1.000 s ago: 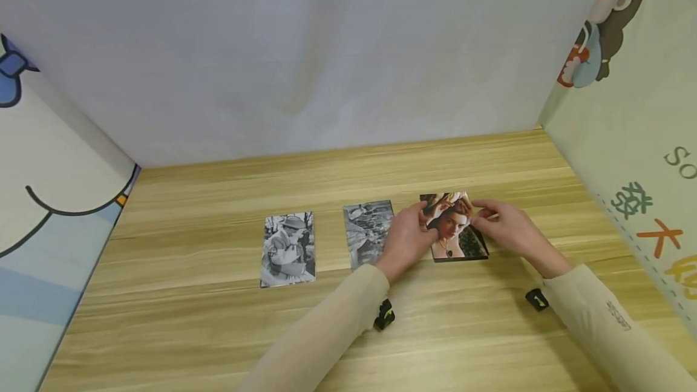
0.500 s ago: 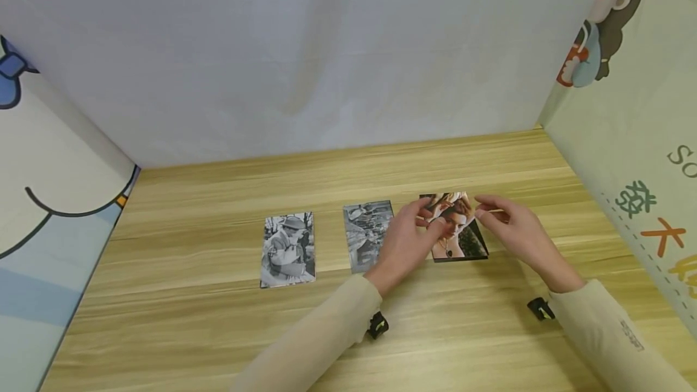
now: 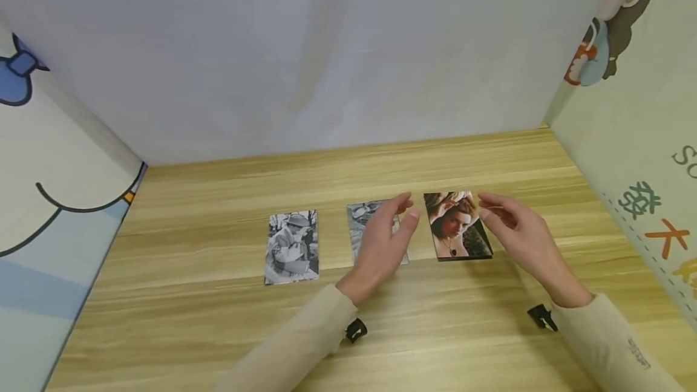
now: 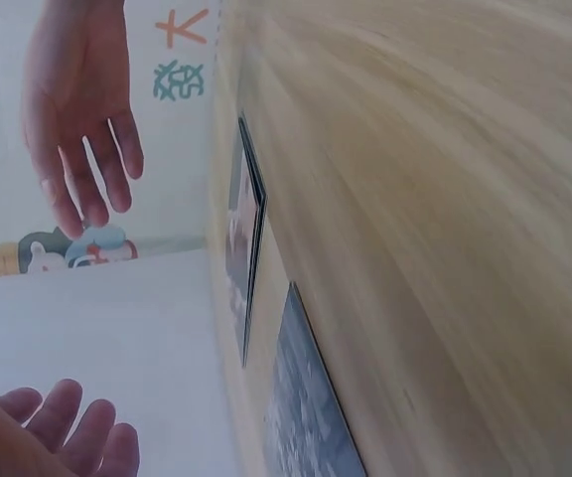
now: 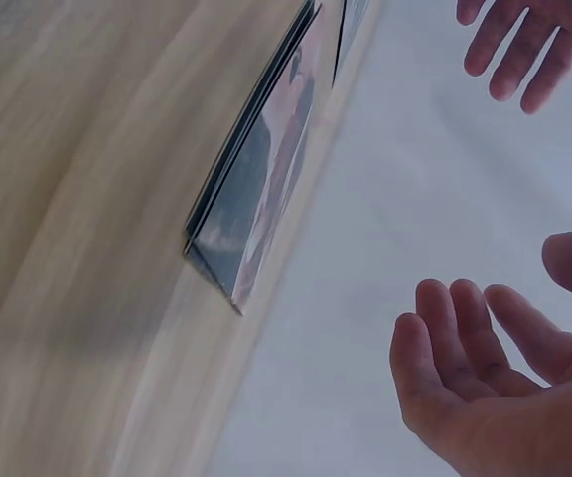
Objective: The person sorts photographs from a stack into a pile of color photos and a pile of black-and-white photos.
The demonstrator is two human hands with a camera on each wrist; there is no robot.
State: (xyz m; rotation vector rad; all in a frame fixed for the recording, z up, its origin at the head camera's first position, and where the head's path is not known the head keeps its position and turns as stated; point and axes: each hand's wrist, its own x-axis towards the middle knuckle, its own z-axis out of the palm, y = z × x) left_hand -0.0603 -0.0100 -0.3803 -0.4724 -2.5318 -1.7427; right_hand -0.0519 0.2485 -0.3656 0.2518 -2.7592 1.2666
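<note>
A colour photo card [image 3: 457, 228] lies face up at the right of the row; its layered edge in the right wrist view shows a small stack [image 5: 266, 169]. My right hand [image 3: 525, 241] hovers just right of it, fingers loosely bent, with nothing held. Over the middle grey photo card [image 3: 358, 216] floats my left hand [image 3: 381, 241], thumb and fingers spread apart, hiding much of that card. The left wrist view shows both palms raised off the table. Furthest left rests a black-and-white photo card [image 3: 291, 248] of a person in a hat.
The cards lie on a wood-grain table [image 3: 190, 331]. A pale wall [image 3: 348, 65] stands behind it, with printed panels on the left [image 3: 81, 156] and right [image 3: 626, 138]. Small black devices hang at the left wrist [image 3: 356, 330] and right wrist [image 3: 543, 317].
My left hand has let go of the colour stack and moved left over the middle card. My right hand has drawn slightly away to the right. The cards stay in place.
</note>
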